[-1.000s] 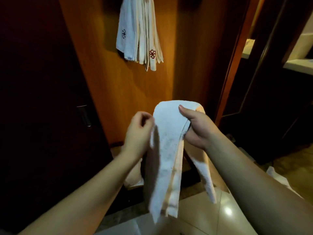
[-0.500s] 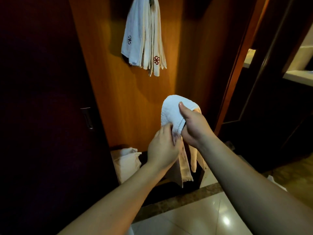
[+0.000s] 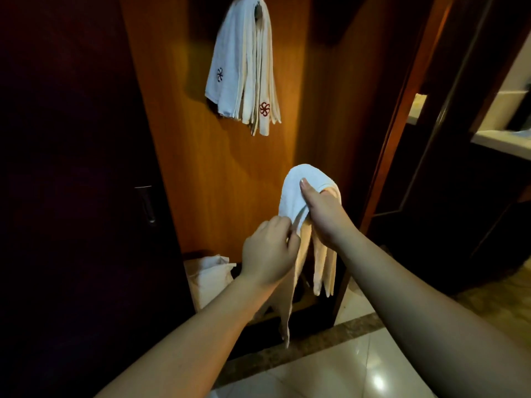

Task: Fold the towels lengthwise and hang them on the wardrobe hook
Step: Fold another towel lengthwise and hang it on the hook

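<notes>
Partway done: one towel folded in hand, not yet hung.

The right hand [image 3: 321,214] grips the towel [image 3: 304,179] draped over its fingers; the left hand [image 3: 267,254] pinches the hanging edge below. Above the grip, hung towels [image 3: 244,67] cover the hook, unseen. More linen [image 3: 207,274] sits lower left, count unclear.

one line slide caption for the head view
Both hands, right hand and left hand, hold a folded towel below towels hanging on the wardrobe hook.

White towel [image 3: 298,191] hangs folded; more towels [image 3: 244,70] drape the hook [image 3: 257,9].
</notes>
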The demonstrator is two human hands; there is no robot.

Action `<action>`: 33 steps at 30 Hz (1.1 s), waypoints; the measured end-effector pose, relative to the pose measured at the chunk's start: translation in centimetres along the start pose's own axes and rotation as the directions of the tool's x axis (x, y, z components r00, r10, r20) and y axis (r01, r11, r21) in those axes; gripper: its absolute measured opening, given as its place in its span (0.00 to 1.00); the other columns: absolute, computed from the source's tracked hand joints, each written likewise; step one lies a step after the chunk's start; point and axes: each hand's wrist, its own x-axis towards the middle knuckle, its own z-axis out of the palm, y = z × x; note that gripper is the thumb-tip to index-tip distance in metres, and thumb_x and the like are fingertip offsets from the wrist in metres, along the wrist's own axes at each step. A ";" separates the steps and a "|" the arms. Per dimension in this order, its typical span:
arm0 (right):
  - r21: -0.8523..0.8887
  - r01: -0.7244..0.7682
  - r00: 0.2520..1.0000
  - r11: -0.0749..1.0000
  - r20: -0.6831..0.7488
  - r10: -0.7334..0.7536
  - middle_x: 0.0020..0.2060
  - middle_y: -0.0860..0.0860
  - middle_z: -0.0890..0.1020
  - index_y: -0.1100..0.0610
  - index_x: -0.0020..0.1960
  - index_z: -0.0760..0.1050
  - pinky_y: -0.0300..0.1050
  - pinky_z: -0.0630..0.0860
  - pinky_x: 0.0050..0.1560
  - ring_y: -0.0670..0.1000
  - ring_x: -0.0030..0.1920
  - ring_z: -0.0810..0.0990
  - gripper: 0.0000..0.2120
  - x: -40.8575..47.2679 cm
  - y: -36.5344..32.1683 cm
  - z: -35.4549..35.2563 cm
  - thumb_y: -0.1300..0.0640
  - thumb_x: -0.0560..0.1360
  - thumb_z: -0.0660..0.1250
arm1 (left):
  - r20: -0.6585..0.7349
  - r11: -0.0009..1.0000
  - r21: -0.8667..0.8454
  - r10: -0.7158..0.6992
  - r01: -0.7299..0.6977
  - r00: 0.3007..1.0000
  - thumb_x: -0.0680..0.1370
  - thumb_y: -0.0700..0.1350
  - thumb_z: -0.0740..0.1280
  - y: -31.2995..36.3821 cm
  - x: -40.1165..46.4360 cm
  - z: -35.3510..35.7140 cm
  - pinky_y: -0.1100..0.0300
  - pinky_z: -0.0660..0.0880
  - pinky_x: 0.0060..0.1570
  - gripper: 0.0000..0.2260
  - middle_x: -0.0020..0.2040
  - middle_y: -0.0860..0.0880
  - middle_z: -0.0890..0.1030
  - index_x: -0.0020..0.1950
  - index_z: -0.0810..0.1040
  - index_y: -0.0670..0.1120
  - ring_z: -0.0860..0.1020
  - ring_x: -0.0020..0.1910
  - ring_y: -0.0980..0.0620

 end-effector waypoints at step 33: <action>-0.260 0.069 0.951 0.963 -0.274 -0.142 0.34 0.50 0.79 0.56 0.37 0.75 0.45 0.73 0.43 0.47 0.37 0.79 0.25 1.0 2.3 -2.9 0.41 0.83 0.55 | 0.178 0.918 0.113 -0.396 0.381 0.901 0.80 0.44 0.65 -8.6 -3.0 3.9 0.60 0.67 0.41 0.06 0.51 0.52 0.74 0.56 0.74 0.47 0.69 0.44 0.54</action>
